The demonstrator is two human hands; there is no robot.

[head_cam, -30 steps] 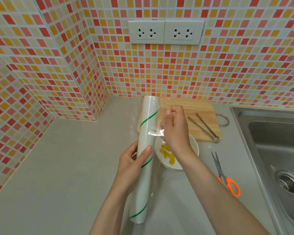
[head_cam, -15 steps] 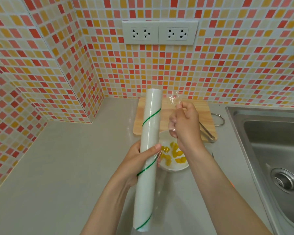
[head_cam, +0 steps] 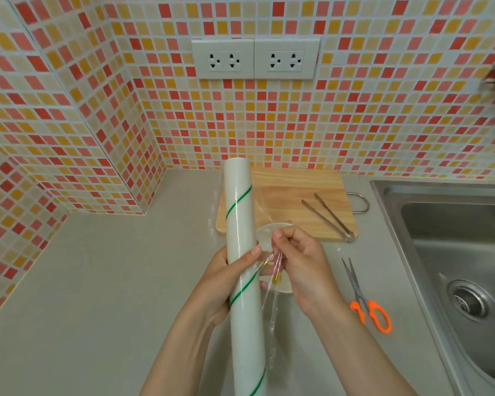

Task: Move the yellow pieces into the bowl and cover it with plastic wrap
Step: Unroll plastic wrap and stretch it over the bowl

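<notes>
Over bowl (head_cam: 272,228), hands' perhaps bunched wrap (head_cam: 270,262)

Scissors (head_cam: 367,298) beside bowl (head_cam: 269,228)

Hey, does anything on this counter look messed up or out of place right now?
Only the plastic wrap: the loose end pinched by the right hand beside the roll is bunched into a wrinkled strand, not a flat sheet. Scissors and tongs lie tidy; nothing spilled.

Glossy white plastic-wrap roll with green spiral stripe (head_cam: 242,252) above matt grey desk (head_cam: 97,281); pale, visibly grained wooden cutting board (head_cam: 292,192), brushed steel sink (head_cam: 452,230), thin metal tongs (head_cam: 330,217), apparently plastic orange-handled scissors (head_cam: 367,301).
</notes>
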